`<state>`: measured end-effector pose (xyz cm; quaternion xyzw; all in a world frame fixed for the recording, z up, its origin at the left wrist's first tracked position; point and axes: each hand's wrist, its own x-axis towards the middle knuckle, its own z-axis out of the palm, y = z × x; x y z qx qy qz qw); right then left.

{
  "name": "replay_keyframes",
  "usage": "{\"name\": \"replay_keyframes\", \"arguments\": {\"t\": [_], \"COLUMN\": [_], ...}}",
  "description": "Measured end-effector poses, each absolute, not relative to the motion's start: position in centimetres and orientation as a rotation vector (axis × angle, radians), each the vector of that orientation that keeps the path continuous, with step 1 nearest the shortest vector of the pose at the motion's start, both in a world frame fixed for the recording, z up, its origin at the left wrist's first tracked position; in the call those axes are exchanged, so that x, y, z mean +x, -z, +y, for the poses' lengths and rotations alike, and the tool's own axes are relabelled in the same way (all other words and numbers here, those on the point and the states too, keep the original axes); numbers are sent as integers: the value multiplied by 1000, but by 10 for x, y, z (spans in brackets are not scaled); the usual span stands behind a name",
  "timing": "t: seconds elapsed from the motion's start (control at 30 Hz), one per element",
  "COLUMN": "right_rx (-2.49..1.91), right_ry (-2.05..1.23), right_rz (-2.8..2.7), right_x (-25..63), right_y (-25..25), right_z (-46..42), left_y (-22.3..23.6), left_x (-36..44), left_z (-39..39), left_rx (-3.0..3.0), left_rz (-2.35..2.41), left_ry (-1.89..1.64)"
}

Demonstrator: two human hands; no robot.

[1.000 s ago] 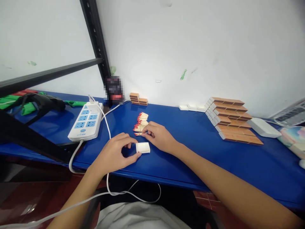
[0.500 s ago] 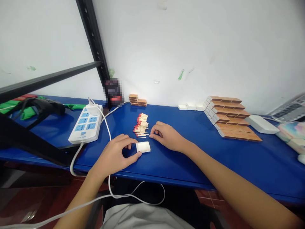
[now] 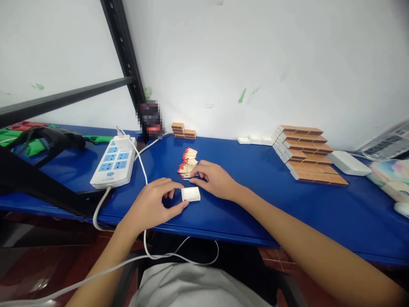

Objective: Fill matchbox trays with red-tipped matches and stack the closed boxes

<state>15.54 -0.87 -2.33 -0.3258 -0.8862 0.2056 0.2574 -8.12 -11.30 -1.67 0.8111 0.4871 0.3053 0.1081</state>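
A small white matchbox tray [image 3: 191, 194] lies open side up near the front edge of the blue table, with a red match head showing at its left end. My left hand [image 3: 156, 204] steadies it from the left, thumb at the near corner and fingers at the far one. Behind the tray is a pile of red-tipped matches [image 3: 189, 161]. My right hand [image 3: 212, 181] is at the pile's near right side, its thumb and forefinger closed on the bare end of the nearest match [image 3: 185, 179].
A white power strip [image 3: 115, 160] with a white cable [image 3: 145, 170] stands left. Several matchboxes [image 3: 183, 131] are stacked by the wall, and a larger stepped stack [image 3: 306, 155] stands right. White trays [image 3: 255, 140] lie between them. A black metal frame [image 3: 123, 51] rises at left.
My right hand has moved left to the near edge of the match pile and its fingertips have closed on a match. My left hand stays at the tray. The view has shifted slightly.
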Motion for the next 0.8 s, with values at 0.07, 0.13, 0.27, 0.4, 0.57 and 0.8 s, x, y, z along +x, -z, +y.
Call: {"name": "replay_keyframes", "arguments": {"t": [0.07,0.13,0.27,0.4,0.57,0.8], "right_rx": [-881,-888,-924,-967,-1024,-1027], "right_ry": [-559,-571,-553,-501,-444,-428], "right_rz": [-2394,-2398,-2423,-2477,-2529,-2570], "right_x": [156,155,153,154,159,161], "right_y": [24,24,24,22,15,12], "right_z": [-8,-8,-8,-9,-14,-17], "left_y": [17,17,17,18,20,20], "left_x": [-81,-80,-80,-81,-80,-81], "left_z": [-112,-112,-112,-113,-114,-113], "left_rx": [2377,2371,2383,2396,2407,2458], "left_rz": [1428,1431,1447,1452,1483,1429], "left_ry": [-891,-875,-876,-882,-910,-1003]}}
